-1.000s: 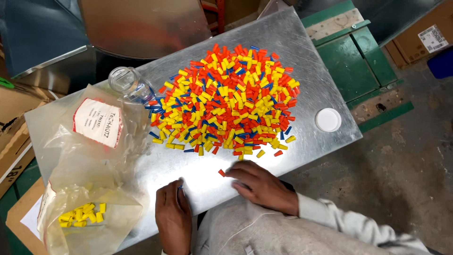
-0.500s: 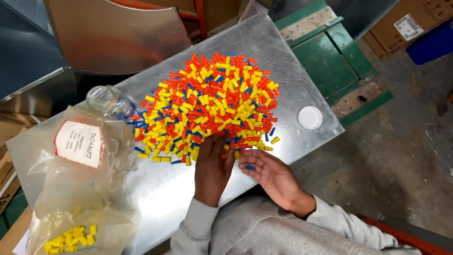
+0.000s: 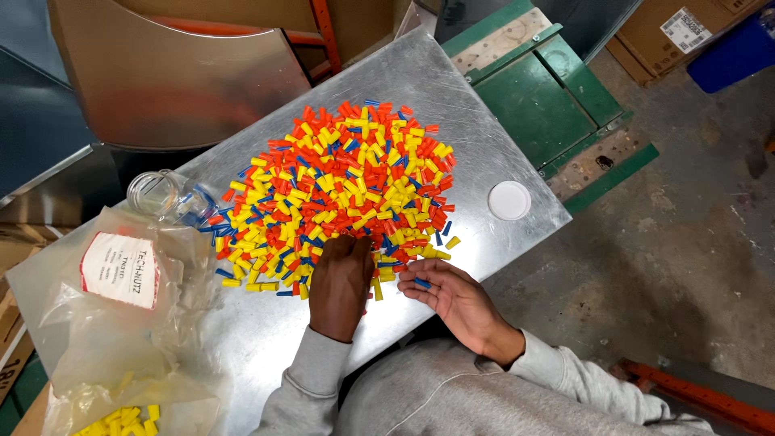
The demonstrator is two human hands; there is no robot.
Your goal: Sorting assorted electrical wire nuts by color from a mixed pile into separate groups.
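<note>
A big pile of small yellow, red and blue plastic caps (image 3: 347, 178) lies on a shiny sheet-metal table (image 3: 452, 89). My left hand (image 3: 341, 282) rests palm down on the pile's near edge, fingers laid over the caps and holding nothing. To its right, my right hand (image 3: 454, 297) lies just off the pile, palm turned up. Its thumb and fingertips pinch a single blue cap (image 3: 421, 282). Both arms wear grey sleeves.
A clear jar (image 3: 160, 194) lies on its side at the pile's left with blue caps inside. Clear plastic bags (image 3: 121, 323) lie at the near left, one holding yellow caps (image 3: 121, 421). A white lid (image 3: 509, 200) sits right of the pile. A green metal frame (image 3: 565, 97) stands beyond the table.
My left hand has slid forward from the table's bare near edge onto the pile. My right hand has come in beside it at the pile's edge.
</note>
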